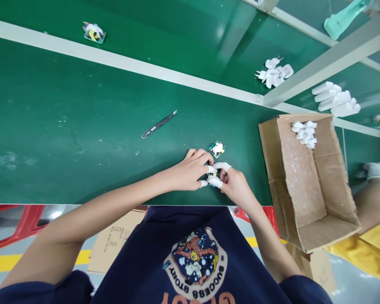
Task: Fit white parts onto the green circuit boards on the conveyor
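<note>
Near the front edge of the green bench [91,126], my left hand [194,171] and my right hand [232,181] meet over a small circuit board [212,173]. White finger cots cover the thumb and a finger of each hand. Both hands pinch the board from opposite sides, and the fingers hide most of it. Just beyond them lies a second circuit board [217,149] with a white blob on top, touched by neither hand. Farther left, a pair of black tweezers [159,124] rests on the bench.
An open cardboard box [274,169] stands at the right, with white plastic pieces [305,134] on its flap. Behind the metal rail [129,65] lie another circuit board [94,33], white plug parts [274,74] and white casings [335,99]. A co-worker's arm [375,198] shows at far right.
</note>
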A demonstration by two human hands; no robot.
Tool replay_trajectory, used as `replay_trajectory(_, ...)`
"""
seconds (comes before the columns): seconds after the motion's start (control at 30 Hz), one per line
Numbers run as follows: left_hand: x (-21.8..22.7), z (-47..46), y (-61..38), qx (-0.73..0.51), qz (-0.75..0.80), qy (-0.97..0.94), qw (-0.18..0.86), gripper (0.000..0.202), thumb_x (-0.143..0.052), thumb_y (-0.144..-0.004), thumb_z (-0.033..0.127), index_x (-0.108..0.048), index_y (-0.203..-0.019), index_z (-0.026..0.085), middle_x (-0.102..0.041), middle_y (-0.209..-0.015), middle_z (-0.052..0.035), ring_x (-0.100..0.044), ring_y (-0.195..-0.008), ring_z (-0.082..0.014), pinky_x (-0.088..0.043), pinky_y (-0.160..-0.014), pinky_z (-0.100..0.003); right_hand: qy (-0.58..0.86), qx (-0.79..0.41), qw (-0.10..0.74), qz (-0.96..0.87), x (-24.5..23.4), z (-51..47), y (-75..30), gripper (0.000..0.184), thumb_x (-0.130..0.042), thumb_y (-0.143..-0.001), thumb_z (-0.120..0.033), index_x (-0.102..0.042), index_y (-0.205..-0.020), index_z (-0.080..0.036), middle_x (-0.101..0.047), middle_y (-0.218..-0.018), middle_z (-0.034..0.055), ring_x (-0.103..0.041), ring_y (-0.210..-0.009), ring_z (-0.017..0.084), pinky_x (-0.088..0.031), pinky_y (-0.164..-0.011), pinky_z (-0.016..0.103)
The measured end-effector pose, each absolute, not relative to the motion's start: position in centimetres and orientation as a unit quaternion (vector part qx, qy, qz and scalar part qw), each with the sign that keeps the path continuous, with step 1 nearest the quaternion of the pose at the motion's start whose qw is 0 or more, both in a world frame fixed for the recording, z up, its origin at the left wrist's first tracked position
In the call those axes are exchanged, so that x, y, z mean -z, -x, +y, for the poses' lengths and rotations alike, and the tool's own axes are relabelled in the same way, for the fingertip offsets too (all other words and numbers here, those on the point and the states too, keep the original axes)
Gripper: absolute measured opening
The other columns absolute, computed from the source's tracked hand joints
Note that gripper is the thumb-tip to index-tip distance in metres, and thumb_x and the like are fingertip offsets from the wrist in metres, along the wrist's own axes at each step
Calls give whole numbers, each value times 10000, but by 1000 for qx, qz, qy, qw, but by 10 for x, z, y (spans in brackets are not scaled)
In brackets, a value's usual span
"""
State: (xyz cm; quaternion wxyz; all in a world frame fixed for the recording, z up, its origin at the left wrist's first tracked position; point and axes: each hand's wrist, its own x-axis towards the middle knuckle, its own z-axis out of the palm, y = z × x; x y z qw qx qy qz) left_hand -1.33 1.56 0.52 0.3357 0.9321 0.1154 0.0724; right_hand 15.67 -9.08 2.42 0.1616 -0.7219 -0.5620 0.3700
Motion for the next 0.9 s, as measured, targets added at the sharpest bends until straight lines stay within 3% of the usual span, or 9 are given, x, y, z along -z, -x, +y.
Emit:
replay_trajectory(0.2,-4,14,14,-83,119,-931,336,261,-619,-772,159,-649,-1031,166,-506,-1199,-105,-370,-1189,-291,-302,-972,-447,766,-274,85,-576,-26,-83,-151,205,-614,-765,-335,-458,-709,-215,-490,-595,-37,-460,-509,136,-302,-512,251)
replay_trajectory(0.47,-3,15,16,-84,116,-930,337,310,-608,-758,137,-648,-1064,170,-491,-1212,-114,-337,-1210,-310,-313,-966,-455,758,-383,118,-515,-28,-90,-159,311,-575,-837,-434,-558,-1020,-184,-579,-540,-35,-518,-428,141,-362,-453,237)
replay_trajectory(0.57,-4,15,16,-76,114,-931,338,305,-610,-753,129,-651,-1054,159,-485,-1217,-118,-334,-1211,-312,-314,-964,-453,725,-469,160,-479,-30,-92,-162,379,-556,-859,-431,-527,-1148,-188,-623,-573,-38,-535,-399,130,-418,-446,234)
replay_trajectory(0.7,-7,15,16,-72,119,-932,335,246,-602,-765,126,-652,-1005,141,-483,-1219,-120,-330,-1216,-309,-312,-972,-447,715,-465,179,-491,-28,-95,-169,383,-554,-869,-399,-518,-1183,-184,-620,-583,-47,-538,-402,117,-439,-466,230)
replay_trajectory(0.9,-10,16,17,-63,121,-933,332,180,-609,-788,152,-643,-964,145,-478,-1234,-117,-330,-1221,-308,-321,-980,-451,678,-513,218,-480,-20,-100,-178,590,-599,-850,-422,-413,-1357,-185,-579,-611,-71,-516,-408,103,-439,-475,227)
